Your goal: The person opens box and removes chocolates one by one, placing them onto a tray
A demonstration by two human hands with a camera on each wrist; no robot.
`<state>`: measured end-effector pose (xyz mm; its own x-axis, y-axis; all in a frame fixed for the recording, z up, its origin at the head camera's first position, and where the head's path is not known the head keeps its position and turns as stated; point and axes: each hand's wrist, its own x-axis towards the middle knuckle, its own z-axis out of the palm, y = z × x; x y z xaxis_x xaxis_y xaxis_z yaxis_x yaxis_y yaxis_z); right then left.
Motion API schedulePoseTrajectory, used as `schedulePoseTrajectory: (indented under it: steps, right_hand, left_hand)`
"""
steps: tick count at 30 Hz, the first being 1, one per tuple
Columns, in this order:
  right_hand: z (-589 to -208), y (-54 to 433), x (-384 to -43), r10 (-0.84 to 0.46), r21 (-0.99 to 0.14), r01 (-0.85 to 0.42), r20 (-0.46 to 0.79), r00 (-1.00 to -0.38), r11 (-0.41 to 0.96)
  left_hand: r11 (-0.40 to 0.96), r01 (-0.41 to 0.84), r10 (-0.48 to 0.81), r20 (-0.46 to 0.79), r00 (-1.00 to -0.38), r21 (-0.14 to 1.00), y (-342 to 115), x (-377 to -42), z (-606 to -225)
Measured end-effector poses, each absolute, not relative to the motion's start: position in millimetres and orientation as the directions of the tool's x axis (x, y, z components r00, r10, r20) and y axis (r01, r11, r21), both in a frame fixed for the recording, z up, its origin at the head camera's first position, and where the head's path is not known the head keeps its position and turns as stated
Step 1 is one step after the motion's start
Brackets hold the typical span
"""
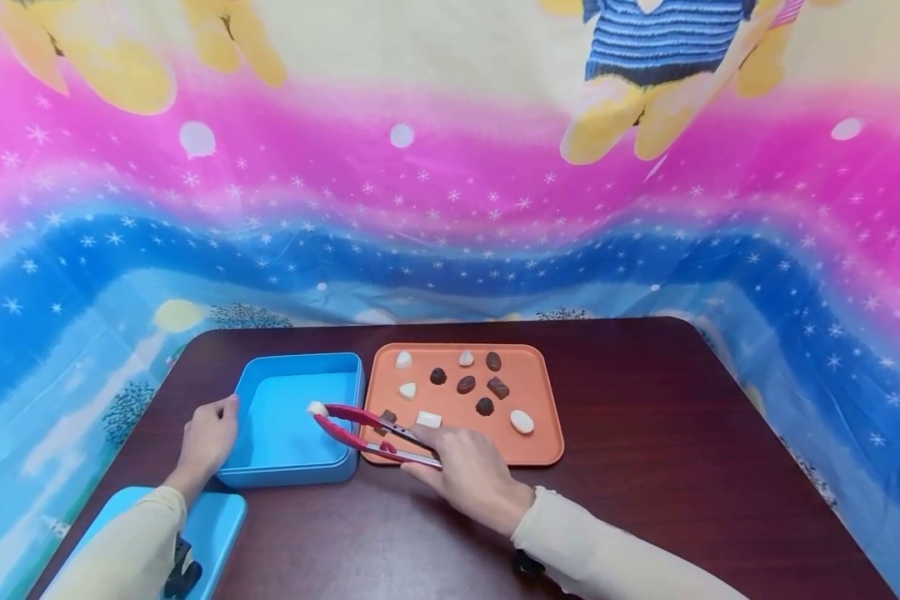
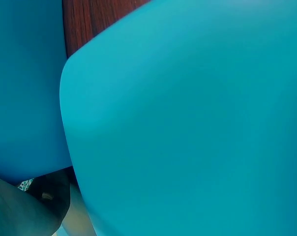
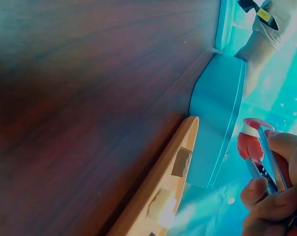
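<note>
My right hand (image 1: 468, 477) grips red-tipped metal tongs (image 1: 354, 414) by their handles. Between the tong tips is a small white chocolate-like piece (image 1: 317, 408), held above the blue box (image 1: 288, 477). The box has no lid on it, and its visible floor is bare. At the box's left wall, my left hand (image 1: 210, 437) holds the side near the rim with curled fingers. The right wrist view shows the tongs (image 3: 281, 169) pinching the white piece (image 3: 250, 130) beside the box wall (image 3: 215, 98).
Right beside the box lies an orange tray (image 1: 543, 446) with several white and dark brown chocolate-like pieces, including a white oval (image 1: 522, 422). A light blue lid (image 1: 217, 529) rests at the table's front left, under the left forearm. A patterned cloth (image 1: 450, 208) hangs behind the dark wooden table (image 1: 630, 417).
</note>
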<state>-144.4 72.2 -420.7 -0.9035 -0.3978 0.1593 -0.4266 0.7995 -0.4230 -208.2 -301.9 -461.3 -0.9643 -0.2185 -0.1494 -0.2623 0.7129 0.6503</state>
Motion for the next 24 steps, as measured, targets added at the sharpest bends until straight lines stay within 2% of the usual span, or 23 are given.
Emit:
schedulePoseTrajectory:
  steps: [24]
  right_hand:
    - [-425,131,-120,-0.316,-0.441,-0.365,0.182,-0.931,0.820]
  left_hand:
    - [0.701,-0.274,-0.220,-0.166,-0.961,0.658,-304,-210,-463]
